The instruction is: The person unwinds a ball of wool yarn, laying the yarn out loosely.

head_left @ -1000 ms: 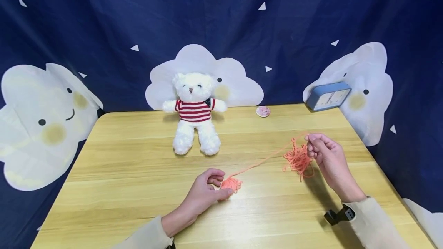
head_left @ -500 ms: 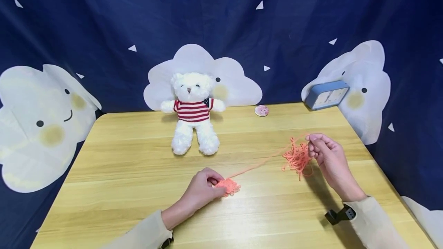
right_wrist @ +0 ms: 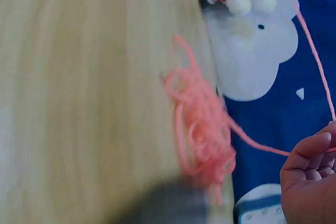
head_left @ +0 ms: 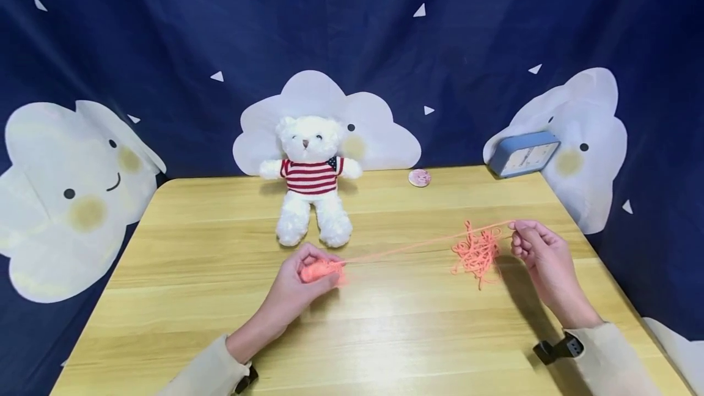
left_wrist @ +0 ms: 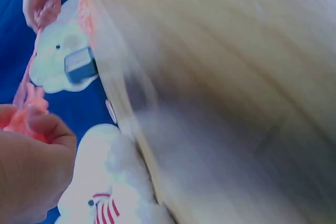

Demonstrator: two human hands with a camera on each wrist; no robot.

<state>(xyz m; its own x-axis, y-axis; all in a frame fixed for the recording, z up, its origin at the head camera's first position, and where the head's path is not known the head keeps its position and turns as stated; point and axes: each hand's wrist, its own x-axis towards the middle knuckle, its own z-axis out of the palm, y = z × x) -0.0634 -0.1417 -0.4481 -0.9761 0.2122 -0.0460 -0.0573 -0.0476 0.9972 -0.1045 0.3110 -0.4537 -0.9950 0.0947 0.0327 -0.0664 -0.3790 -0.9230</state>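
A small bundle of coral yarn [head_left: 319,270] is gripped between the thumb and fingers of my left hand [head_left: 294,283], lifted off the tabletop. From it a strand of yarn [head_left: 407,249] runs nearly straight to my right hand [head_left: 547,261], whose thumb and fingertips pinch it. Beside the right hand a loose, tangled heap of the same yarn [head_left: 477,254] lies on the table. In the right wrist view, another length links that heap [right_wrist: 202,129] to the pinching fingers. The left wrist view shows the bundle [left_wrist: 29,116] poking out past the left fingers.
A white teddy bear [head_left: 309,179] in a striped shirt sits at the table's back edge. Right of it lies a round pink badge-like disc [head_left: 420,178]. A blue clock [head_left: 524,154] stands at the back right corner. Dark blue cloth [head_left: 462,47] hangs behind the wooden table [head_left: 192,249].
My left hand has taken a firmer hold of the bundle, raising it and shifting it left. My right hand has moved slightly right, and the strand between them is longer and straighter.
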